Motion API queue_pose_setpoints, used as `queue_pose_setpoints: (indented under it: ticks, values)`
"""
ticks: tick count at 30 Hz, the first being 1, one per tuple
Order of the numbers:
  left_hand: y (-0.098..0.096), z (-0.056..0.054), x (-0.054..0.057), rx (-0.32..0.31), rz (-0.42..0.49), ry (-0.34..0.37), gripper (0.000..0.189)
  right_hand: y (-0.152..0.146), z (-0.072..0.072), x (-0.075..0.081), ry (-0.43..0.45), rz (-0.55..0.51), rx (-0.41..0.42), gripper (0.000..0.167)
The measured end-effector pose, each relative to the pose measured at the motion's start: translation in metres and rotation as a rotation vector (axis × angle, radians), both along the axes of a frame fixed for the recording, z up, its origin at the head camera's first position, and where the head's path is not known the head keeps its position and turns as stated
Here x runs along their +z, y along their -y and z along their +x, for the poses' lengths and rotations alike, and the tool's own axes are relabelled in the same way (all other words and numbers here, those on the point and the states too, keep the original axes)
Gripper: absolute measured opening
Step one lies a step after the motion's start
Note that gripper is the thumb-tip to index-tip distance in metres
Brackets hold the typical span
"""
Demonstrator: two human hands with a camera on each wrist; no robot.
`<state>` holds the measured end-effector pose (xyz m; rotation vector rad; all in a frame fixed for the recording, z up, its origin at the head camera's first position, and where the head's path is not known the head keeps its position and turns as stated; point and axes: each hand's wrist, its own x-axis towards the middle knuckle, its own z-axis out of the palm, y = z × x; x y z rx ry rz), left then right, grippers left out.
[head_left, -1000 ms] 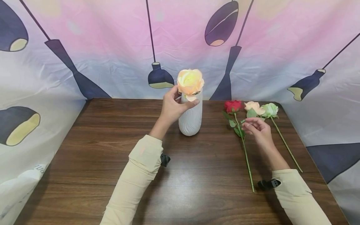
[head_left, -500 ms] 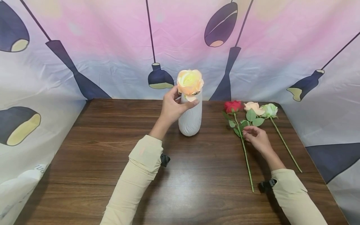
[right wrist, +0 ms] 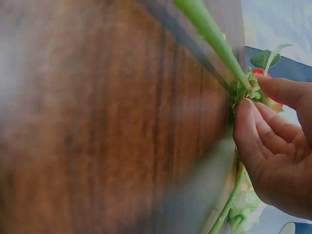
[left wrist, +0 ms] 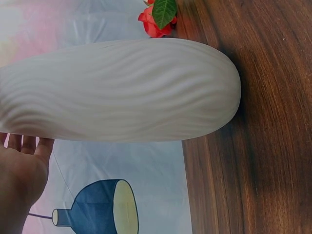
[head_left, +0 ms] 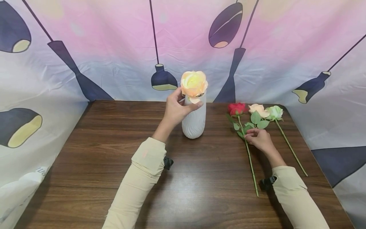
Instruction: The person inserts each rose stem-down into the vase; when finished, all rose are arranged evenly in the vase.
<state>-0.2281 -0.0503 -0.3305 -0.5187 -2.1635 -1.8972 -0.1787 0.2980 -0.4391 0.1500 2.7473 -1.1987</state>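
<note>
My left hand holds a white ribbed vase near its top, thumb in front and fingers at the far side. The vase stands upright on the table, with a peach-yellow rose in its mouth. In the left wrist view the vase's wavy wall fills the middle. To the right, a red rose lies on the table. My right hand pinches its green stem by the leaves, between thumb and fingertips.
Beside the red rose lie a peach rose and a pale green rose, heads close together at the back right. The dark wooden table ends at a printed cloth backdrop with lamp pictures.
My right hand has come down and slightly left onto the red rose's stem, its thumb and fingers closing there. The left hand, the vase and the flowers stay where they were.
</note>
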Motion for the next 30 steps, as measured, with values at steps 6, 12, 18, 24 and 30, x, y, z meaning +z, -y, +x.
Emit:
queue_pose_setpoints:
  ticks: [6, 12, 18, 24, 30]
  values:
    - [0.000, 0.000, 0.000, 0.002, 0.005, -0.001, 0.064, 0.002, -0.007, 0.005, 0.081, 0.049, 0.018, 0.048]
    - [0.000, 0.000, 0.000, -0.001, 0.004, -0.007, 0.064, 0.005, -0.014, 0.009, 0.155, 0.044, -0.001, 0.049]
    - [0.000, 0.000, 0.000, -0.011, 0.006, -0.010, 0.063, 0.004, -0.015, 0.009, 0.191, -0.005, 0.036, 0.050]
    - [-0.001, 0.001, 0.000, -0.019, 0.006, -0.008, 0.064, 0.003, -0.014, 0.011, 0.194, -0.101, 0.055, 0.052]
    - [0.000, 0.001, 0.001, -0.010, 0.006, -0.004, 0.064, 0.003, -0.015, 0.019, 0.173, -0.246, 0.049, 0.052]
